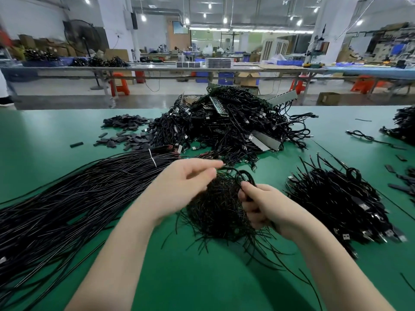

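Green worktop [45,135] sat in a factory hall w/ long benches [157,68] behind. The right hand [262,209] had fingers clamped on a cable loop [247,176] atop the wire bundle [215,209] (mid-worktop). The left hand [179,185] had fingers apart, blurred.

On the green table mat [45,135], a small tangle of short black wires [215,212] is placed centrally. A tied bundle of black cables [78,189] is laid to its left, a pile of black USB leads [336,205] to its right. Behind, a large heap of black cables and grey strips [235,122] is piled, with small flat black pieces [125,133] left of it.
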Demonstrator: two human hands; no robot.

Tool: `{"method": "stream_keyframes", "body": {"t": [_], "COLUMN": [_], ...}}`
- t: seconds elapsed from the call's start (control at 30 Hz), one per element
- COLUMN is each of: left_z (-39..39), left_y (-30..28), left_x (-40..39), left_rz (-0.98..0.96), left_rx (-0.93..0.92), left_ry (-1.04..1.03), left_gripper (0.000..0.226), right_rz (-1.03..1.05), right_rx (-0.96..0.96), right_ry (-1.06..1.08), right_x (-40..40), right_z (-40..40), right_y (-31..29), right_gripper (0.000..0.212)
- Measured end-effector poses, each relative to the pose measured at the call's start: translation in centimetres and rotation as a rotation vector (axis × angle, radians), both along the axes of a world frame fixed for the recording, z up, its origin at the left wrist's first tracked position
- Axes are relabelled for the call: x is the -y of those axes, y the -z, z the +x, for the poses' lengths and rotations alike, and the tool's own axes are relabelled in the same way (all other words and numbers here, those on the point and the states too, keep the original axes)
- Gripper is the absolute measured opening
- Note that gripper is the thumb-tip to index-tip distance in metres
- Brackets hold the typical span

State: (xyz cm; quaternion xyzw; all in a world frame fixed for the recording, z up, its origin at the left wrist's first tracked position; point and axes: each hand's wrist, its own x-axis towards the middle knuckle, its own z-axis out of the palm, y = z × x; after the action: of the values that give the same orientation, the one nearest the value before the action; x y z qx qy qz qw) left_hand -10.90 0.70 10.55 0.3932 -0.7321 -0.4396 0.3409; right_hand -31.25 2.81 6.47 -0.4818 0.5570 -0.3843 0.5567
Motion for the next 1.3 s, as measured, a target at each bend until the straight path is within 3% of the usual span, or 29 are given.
{"method": "stream_keyframes", "body": {"t": [0.1,0.17,0.23,0.3,0.47,0.6,0.67,0.73,0.8,0.9,0.97,1.0,1.07,1.17,1.3], "left_z": [-1.5,-2.9,-3.9,-4.3,-4.8,-4.9,-4.6,-4.0,-2.9,-0.9,0.3,0.7,1.3,1.1,0.5], "left_y": [0.1,0.9,1.6,1.8,1.6,1.8,2.1,2.3,2.3,1.9,1.6,1.4,0.9,0.3,-0.4], "left_x": [-0.3,-0.5,-0.8,-1.2,-1.6,-1.2,-0.8,-0.3,0.4,1.3,1.8,1.9,2.2,1.8,1.2], "left_rz": [-0.631,-0.803,-0.788,-0.703,-0.549,-0.479,-0.448,-0.432,-0.382,-0.334,-0.283,-0.246,-0.200,-0.078,0.082], "left_rx": [0.484,0.771,0.901,0.908,1.008,0.967,0.947,0.894,0.805,0.665,0.518,0.401,0.114,-0.312,-0.614], "left_ry": [-0.047,0.070,0.151,0.176,0.184,0.170,0.141,0.144,0.152,0.080,-0.036,-0.107,-0.259,-0.423,-0.462], "left_gripper": [0.060,0.073,0.064,0.042,0.019,0.021,0.024,0.025,0.025,0.027,0.023,0.018,0.013,0.018,0.022], "right_rz": [0.158,0.201,0.201,0.203,0.204,0.134,-0.006,-0.223,-0.386,-0.459,-0.464,-0.473,-0.456,-0.338,-0.359], "right_rx": [0.058,-0.013,-0.132,-0.231,-0.276,-0.371,-0.567,-0.779,-0.796,-0.547,-0.387,-0.419,-0.711,-1.149,-1.148], "right_ry": [-0.128,-0.250,-0.362,-0.438,-0.530,-0.493,-0.432,-0.385,-0.332,-0.211,-0.058,0.021,0.122,0.096,0.127], "right_x": [-0.1,-0.3,-0.6,-0.8,-0.9,-0.8,-0.7,-0.4,-0.1,0.0,0.2,0.4,0.8,1.3,1.5], "right_z": [-0.8,-0.9,-1.0,-1.1,-1.5,-1.6,-1.3,-0.9,-0.5,-0.1,-0.7,-1.1,-1.8,-1.5,-0.6], "right_y": [0.3,0.3,0.3,0.3,0.3,0.2,0.1,0.0,0.2,0.3,0.5,0.7,1.6,3.5,5.4], "right_gripper": [0.037,0.038,0.038,0.037,0.039,0.037,0.033,0.027,0.024,0.018,0.039,0.051,0.064,0.060,0.038]}}
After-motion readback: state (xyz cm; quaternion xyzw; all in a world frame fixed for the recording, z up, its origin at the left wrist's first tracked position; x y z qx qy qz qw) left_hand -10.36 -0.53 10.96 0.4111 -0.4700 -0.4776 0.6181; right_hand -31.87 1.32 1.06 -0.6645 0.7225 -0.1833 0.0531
